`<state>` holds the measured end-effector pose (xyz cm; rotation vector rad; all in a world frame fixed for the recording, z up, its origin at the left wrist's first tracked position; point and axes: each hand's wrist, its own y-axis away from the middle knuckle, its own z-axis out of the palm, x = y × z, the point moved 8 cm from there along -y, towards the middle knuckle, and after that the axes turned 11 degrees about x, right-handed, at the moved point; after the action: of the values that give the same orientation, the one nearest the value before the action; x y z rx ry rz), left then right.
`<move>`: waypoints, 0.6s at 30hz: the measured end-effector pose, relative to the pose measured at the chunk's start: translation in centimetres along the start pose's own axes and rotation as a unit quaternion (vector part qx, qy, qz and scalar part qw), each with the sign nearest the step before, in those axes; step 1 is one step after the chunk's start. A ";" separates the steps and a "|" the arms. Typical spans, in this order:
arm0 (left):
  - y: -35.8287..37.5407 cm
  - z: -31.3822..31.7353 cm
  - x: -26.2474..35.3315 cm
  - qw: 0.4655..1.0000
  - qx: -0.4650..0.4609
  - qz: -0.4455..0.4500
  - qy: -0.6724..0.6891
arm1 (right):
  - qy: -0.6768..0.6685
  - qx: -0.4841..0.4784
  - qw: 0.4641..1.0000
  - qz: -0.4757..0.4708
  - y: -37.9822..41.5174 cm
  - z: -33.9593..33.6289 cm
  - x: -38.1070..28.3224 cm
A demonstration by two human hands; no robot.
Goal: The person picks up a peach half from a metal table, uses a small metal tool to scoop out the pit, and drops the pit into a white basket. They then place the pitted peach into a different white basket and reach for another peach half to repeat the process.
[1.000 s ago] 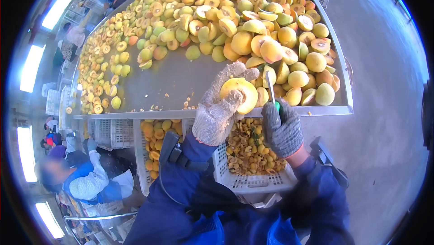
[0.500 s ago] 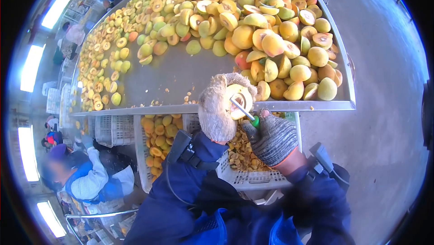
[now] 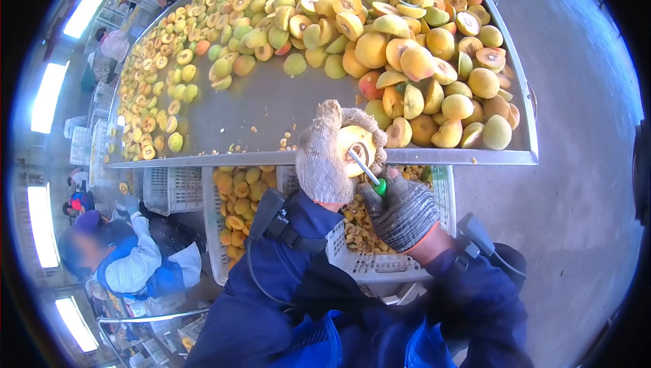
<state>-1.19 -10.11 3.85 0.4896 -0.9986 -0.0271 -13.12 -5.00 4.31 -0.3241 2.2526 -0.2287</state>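
Observation:
My left hand (image 3: 324, 158), in a fuzzy light glove, is wrapped round a halved yellow fruit (image 3: 352, 139), its cut face turned up, at the front edge of the metal table. My right hand (image 3: 401, 210), in a grey striped glove, grips the green handle of a tool (image 3: 380, 186). The tool's metal shaft slants up and left, and its tip is at the brown hollow in the middle of the fruit half. Both hands are close together, above a crate of fruit scraps.
Many halved fruits (image 3: 390, 25) are heaped on the metal table (image 3: 258, 113). Below its edge are a crate holding whole-looking fruits (image 3: 241, 198) and a white crate (image 3: 390, 267) with scraps (image 3: 366, 232). A co-worker (image 3: 135, 259) sits at the left; other people are farther back.
The view has shifted slightly. My right hand has moved a little left and down with the tool, whose tip stays in the fruit half. My left hand keeps its hold.

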 end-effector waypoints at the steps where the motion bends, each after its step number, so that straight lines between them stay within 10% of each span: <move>1: 0.0 0.0 -0.1 1.000 0.000 -0.010 -0.016 | 0.005 -0.014 1.000 0.017 0.0 -0.1 0.0; 18: 0.2 -1.2 -0.4 0.996 0.060 0.041 0.049 | 0.010 0.023 0.999 -0.023 0.6 1.3 0.8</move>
<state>-0.50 -9.40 3.04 0.5544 -0.9268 0.1303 -12.75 -4.80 2.73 -0.3513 2.2578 -0.3096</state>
